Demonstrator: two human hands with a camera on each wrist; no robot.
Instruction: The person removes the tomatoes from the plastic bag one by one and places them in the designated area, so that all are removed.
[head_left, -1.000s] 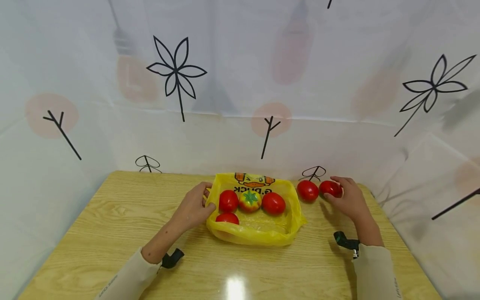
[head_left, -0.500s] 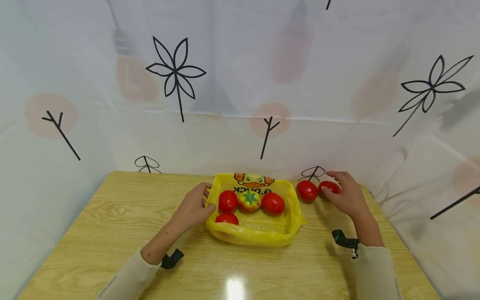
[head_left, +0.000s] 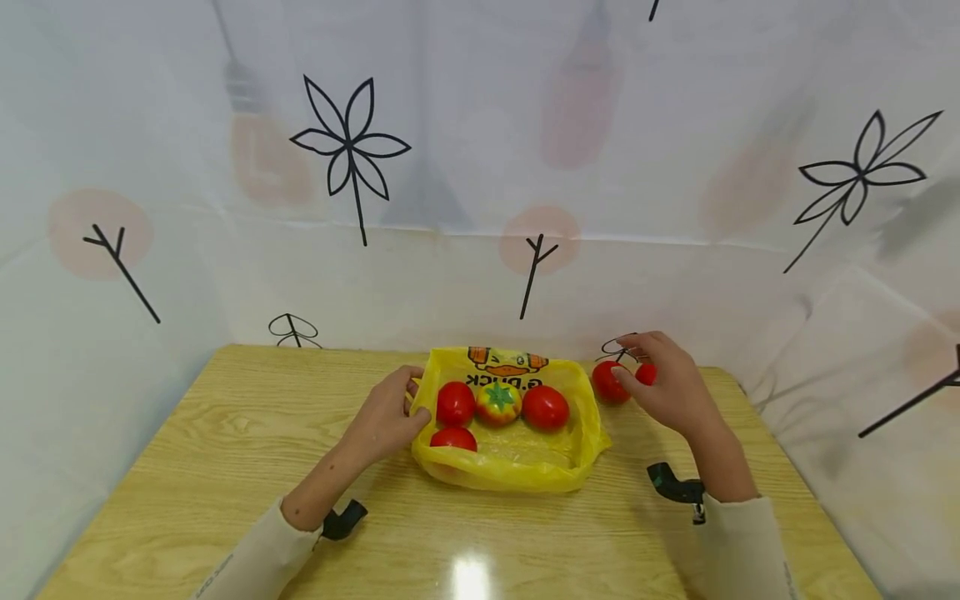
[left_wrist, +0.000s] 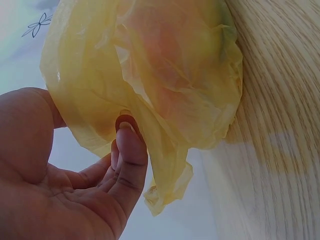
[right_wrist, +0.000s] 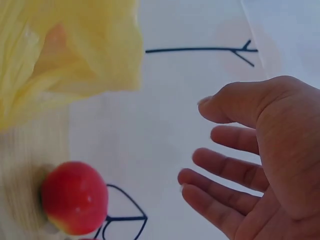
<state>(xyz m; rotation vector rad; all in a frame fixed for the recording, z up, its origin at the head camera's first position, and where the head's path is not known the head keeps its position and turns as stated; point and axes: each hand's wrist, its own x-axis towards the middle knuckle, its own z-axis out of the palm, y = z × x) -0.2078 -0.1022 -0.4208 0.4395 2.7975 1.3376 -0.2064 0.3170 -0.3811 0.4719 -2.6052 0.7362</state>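
Observation:
A yellow plastic bag (head_left: 495, 475) lies with its mouth spread wide on the table. My left hand (head_left: 392, 414) grips its left edge; in the left wrist view, thumb and fingers of the left hand (left_wrist: 95, 185) have the thin plastic between them. Inside are red tomatoes (head_left: 546, 407) and a yellow-red one with a green leafy top (head_left: 499, 403). Right of the bag, a red tomato (head_left: 611, 382) sits beside another tomato (head_left: 646, 374), which is partly hidden. Over this pair hovers my right hand (head_left: 670, 385), fingers apart and holding nothing. One loose tomato (right_wrist: 75, 197) shows in the right wrist view.
The wooden table (head_left: 225, 467) ends at a white printed cloth (head_left: 420, 283) hanging behind it and at both sides. A dark wrist mount (head_left: 345, 520) sits on the left wrist, and a similar mount (head_left: 673, 483) on the right.
My right hand has come off the far-right tomato, its fingers spreading, and moved left above the two loose tomatoes. My left hand stays on the bag's edge.

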